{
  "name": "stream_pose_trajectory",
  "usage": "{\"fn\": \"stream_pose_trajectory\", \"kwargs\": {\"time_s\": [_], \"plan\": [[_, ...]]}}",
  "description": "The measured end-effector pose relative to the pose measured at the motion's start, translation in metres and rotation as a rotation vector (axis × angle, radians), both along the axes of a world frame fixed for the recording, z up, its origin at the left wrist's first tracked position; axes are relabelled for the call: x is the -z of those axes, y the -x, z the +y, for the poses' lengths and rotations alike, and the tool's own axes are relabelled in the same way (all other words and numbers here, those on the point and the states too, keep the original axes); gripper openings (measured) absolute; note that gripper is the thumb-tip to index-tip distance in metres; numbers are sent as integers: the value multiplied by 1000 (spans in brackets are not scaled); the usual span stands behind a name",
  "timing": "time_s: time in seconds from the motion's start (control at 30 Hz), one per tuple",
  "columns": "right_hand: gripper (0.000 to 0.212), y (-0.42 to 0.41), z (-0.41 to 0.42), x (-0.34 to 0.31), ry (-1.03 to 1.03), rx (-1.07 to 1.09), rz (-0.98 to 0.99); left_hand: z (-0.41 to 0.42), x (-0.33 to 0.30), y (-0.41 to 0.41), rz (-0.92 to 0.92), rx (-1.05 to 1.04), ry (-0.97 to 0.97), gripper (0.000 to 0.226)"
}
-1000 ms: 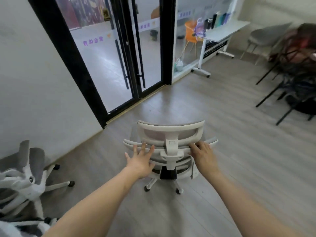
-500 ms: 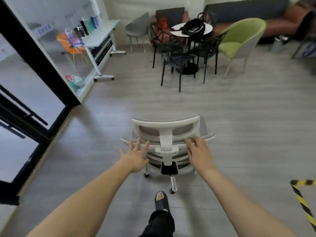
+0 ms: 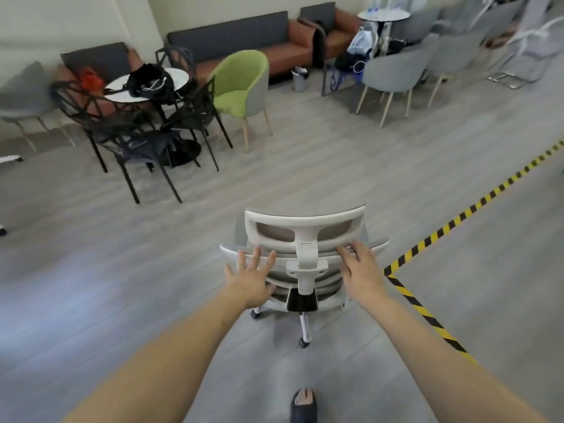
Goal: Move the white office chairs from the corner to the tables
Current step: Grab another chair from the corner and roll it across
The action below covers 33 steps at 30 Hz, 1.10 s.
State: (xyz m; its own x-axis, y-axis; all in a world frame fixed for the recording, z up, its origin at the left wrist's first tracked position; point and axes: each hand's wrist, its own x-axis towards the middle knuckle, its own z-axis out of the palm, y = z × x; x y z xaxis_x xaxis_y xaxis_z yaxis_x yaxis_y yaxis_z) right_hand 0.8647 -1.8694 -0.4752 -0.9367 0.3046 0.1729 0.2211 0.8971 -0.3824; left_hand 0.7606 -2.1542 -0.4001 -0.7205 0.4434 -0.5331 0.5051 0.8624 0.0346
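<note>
white office chair [image 3: 305, 239] with mesh back; left hand [image 3: 251, 277] fingers splayed flat, right hand [image 3: 363, 271] fingers curled over its rim.

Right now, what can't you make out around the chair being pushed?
Head view only:
- White mesh-back office chair: seat hidden by its backrest.
- Right hand: fingers curl over the frame, grip unclear.
- Grey shell chairs, top right: motion-blurred.
- Round white table: partly hidden by black bag.

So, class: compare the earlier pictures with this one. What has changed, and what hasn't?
The white office chair has been wheeled away from the glass doors and turned toward the seating area; the yellow-black floor tape now runs beside it. Unchanged: left hand flat on its back, right hand on the frame.
</note>
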Motion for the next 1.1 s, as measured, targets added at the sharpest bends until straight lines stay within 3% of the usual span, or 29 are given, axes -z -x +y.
{"fn": "stream_pose_trajectory", "kwargs": {"time_s": [0.23,0.5,0.83,1.1], "plan": [[55,6,169,-8,39,271,-151,211,1,87,-18,260,11,81],[68,-3,355,-23,96,438,-294,455,-6,142,1,559,70,83],[64,8,627,-30,181,608,-370,771,9,173,4,751,27,84],[73,25,841,-36,209,657,-464,1004,9,204,-36,836,15,84]]}}
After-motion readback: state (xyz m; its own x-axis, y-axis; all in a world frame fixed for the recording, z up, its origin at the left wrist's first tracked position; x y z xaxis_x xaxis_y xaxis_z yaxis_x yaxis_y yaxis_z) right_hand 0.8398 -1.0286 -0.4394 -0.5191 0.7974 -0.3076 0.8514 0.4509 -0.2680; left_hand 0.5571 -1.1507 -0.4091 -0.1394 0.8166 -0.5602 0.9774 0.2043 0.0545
